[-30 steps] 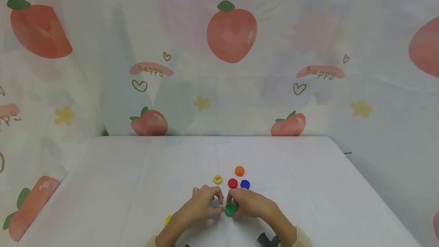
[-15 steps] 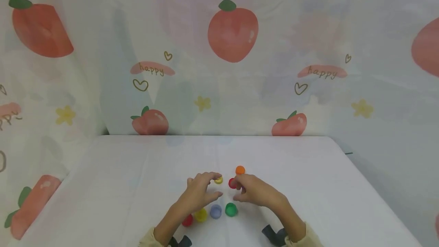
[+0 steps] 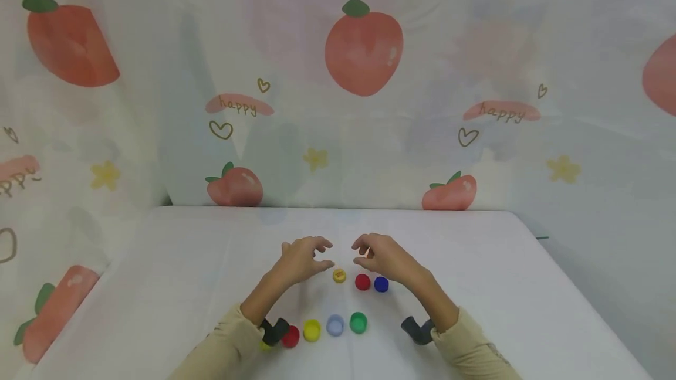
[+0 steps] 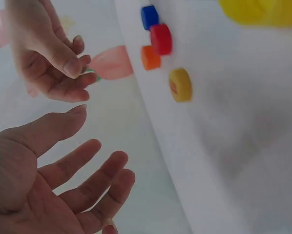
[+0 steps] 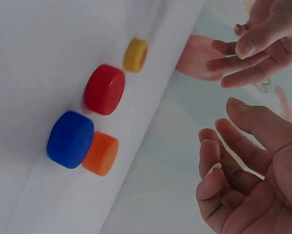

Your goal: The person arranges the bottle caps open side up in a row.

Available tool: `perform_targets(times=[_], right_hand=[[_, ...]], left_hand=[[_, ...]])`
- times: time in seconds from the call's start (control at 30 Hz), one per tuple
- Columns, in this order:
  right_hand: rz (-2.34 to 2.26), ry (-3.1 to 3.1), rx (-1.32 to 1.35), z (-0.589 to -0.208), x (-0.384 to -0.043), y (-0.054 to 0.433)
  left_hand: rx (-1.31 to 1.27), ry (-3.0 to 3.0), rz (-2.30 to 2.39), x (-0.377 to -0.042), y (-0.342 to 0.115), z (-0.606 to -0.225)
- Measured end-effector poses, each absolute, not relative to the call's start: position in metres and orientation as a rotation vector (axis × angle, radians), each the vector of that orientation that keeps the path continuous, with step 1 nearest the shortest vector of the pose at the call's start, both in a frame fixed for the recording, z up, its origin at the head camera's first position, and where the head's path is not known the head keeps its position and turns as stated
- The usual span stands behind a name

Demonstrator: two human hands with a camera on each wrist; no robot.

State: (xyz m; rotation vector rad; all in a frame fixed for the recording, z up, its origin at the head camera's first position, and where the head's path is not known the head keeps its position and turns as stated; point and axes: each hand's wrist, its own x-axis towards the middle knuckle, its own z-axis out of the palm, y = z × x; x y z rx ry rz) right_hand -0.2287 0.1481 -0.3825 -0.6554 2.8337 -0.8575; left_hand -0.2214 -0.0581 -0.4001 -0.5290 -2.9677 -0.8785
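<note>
My left hand (image 3: 302,260) hovers with relaxed, spread fingers and holds nothing. Facing it, my right hand (image 3: 388,257) is raised too, fingers loosely bent, with nothing between them. Below and between them lie a small yellow bottle cap (image 3: 339,275) with print on top, a red bottle cap (image 3: 362,282) and a blue bottle cap (image 3: 381,284). An orange bottle cap (image 5: 101,153) sits behind the blue one in the right wrist view; in the head view the right hand mostly covers it. Both wrist views show the palms apart from the caps.
Closer to me runs a row of caps: green (image 3: 358,322), pale blue (image 3: 335,325), yellow (image 3: 312,330) and red (image 3: 290,336). Another yellow one is partly hidden by the left wrist camera mount (image 3: 274,331). A patterned curtain (image 3: 285,75) hangs behind the white table (image 3: 449,233).
The right hand has let go of the green cap, which now stands in the near row. Both hands have risen and moved forward, away from me, uncovering the row.
</note>
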Motion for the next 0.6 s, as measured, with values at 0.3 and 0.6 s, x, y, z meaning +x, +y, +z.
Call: perform_targets(times=[0.3, 0.6], right_hand=[[-0.648, 2.741, -0.741, -0.399, -0.251, 0.135], [-0.597, 2.683, -0.722, -0.413, -0.253, 0.123]], left_hand=[[-0.533, -3.227, -0.717, -0.244, -0.052, -0.407], [-0.574, -3.26, -0.738, -0.253, -0.043, -0.42]])
